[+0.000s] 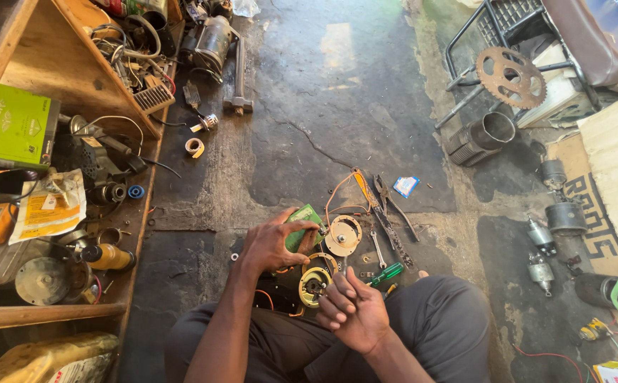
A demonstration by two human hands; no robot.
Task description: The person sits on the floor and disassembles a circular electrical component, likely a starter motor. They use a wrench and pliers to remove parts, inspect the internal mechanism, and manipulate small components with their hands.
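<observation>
I sit on a stained concrete floor. My left hand (272, 241) grips a small green circuit board (303, 221) beside a round cream plate (342, 235) with orange wires attached. My right hand (351, 305) hovers just below, fingers curled, pinching a thin metal tool whose tip points up toward the plate. A yellow ring-shaped coil part (314, 281) lies between my hands. A green-handled screwdriver (385, 273), a small spanner (378, 248) and pliers (391, 207) lie to the right.
A wooden shelf (136, 234) on the left holds wires, motors, bottles and a green box (12, 128). A rusty sprocket (511, 76) rests on a metal frame top right. Cylindrical motor parts (563, 216) and cardboard (610, 184) lie on the right.
</observation>
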